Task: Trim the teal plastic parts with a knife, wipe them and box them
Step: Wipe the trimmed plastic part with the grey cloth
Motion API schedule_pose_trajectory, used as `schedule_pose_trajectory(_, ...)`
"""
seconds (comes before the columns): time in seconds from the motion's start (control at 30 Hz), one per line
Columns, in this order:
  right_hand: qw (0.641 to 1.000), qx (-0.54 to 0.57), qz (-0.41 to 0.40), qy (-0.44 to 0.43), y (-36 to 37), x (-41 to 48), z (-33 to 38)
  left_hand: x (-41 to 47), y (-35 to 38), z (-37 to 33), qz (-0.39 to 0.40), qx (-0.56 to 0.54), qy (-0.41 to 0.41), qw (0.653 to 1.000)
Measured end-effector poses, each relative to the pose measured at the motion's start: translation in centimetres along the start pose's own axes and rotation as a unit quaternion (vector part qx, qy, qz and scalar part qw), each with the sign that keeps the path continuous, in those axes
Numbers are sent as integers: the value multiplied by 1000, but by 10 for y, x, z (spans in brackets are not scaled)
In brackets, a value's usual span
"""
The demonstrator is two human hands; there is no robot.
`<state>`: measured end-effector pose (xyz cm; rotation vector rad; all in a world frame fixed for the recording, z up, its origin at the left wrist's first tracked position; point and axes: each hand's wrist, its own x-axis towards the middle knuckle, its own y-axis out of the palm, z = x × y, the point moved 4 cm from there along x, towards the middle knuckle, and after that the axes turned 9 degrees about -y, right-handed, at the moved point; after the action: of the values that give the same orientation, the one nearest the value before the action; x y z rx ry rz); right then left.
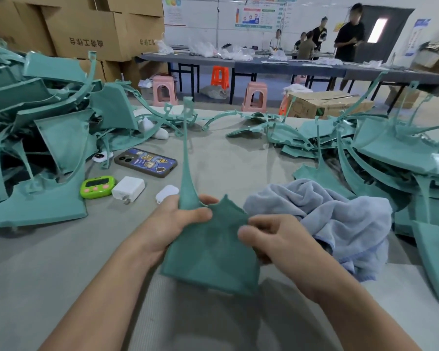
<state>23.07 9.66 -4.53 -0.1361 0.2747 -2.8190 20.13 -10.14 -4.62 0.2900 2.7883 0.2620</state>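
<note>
I see the left hand [185,214] and right hand [271,236] gripping one teal part [211,249]; edge trimming, I judge; towel [340,219] wipe next.

One left hand [185,219], one right hand [271,239], one teal part [213,249] between them.
Read from that part: two heaps of teal parts, the left heap [36,148] at ten o'clock and the right heap [390,160] at two, each too tangled to count. Nearer at ten: one phone [145,162], one green timer [97,186], one white charger [128,187], one white tag [166,193]. One blue towel [340,219] at three. At twelve: three pink stools [163,91], one orange stool [219,76].
</note>
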Motion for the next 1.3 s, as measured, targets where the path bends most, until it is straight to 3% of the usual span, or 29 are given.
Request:
schedule_pose_trajectory(0.03, 999, -28, 24, -4, 3, -3, -1, -1, 2, 1, 3, 9, 4, 1000)
schedule_pose_trajectory(0.1, 998, -48, -37, -24, 0, -1, -1, 0, 3, 1, 18, -24, -3, 1000)
schedule_pose_trajectory(0.23, 965, 172, -196, 3, -5, 7, -2, 0, 2, -4, 115, -176, -3, 978)
schedule_pose_trajectory(0.3, 949, 243, -203, 11, 2, 10, 1, -4, 9, -3, 174, -177, 3, 969)
schedule_pose_trajectory(0.37, 959, 233, -160, 24, 10, 12, 1, -3, 21, 3, 178, -160, 20, 971)
schedule_pose_trajectory(0.43, 977, 166, -128, 29, 13, 10, 2, 2, 28, 5, 87, -148, 62, 983)
schedule_pose_trajectory(0.5, 983, -34, -179, -20, -3, 7, 3, 6, 27, 4, -8, -166, 105, 980)
schedule_pose_trajectory(0.53, 950, -185, -242, -67, -17, 3, 9, 7, 25, 3, -34, -184, 118, 975)
schedule_pose_trajectory(0.57, 895, -300, -308, -120, -29, -2, 19, 8, 22, 1, -54, -197, 128, 970)
schedule_pose_trajectory(0.6, 849, -371, -341, -159, -36, -6, 26, 9, 19, 0, -76, -202, 135, 967)
schedule_pose_trajectory(0.63, 829, -417, -334, -167, -42, -4, 25, 9, 16, 0, -100, -198, 138, 965)
schedule_pose_trajectory(0.77, 825, -547, -116, -75, -49, 20, -2, 6, 8, 3, -206, -179, 153, 950)
schedule_pose_trajectory(0.83, 838, -539, -78, -29, -53, 24, -11, -1, 8, -1, -244, -115, 202, 942)
schedule_pose_trajectory(0.9, 839, -534, -106, 9, -58, 28, -9, -9, 13, -7, -253, -30, 259, 932)
schedule_pose_trajectory(0.97, 828, -524, -199, -12, -59, 25, 0, -9, 17, -8, -250, 23, 289, 924)
schedule_pose_trajectory(1.07, 862, -341, -367, -84, -61, 5, 14, -8, 20, -1, -243, 95, 313, 913)
schedule_pose_trajectory(1.1, 859, -306, -389, -129, -58, -3, 22, -6, 21, 0, -242, 111, 313, 911)
schedule_pose_trajectory(1.17, 859, -320, -339, -209, -40, -14, 33, -7, 30, -2, -221, 157, 328, 905)
schedule_pose_trajectory(1.3, 887, -319, -188, -277, 4, -14, 31, -6, 53, 1, -149, 173, 333, 915)
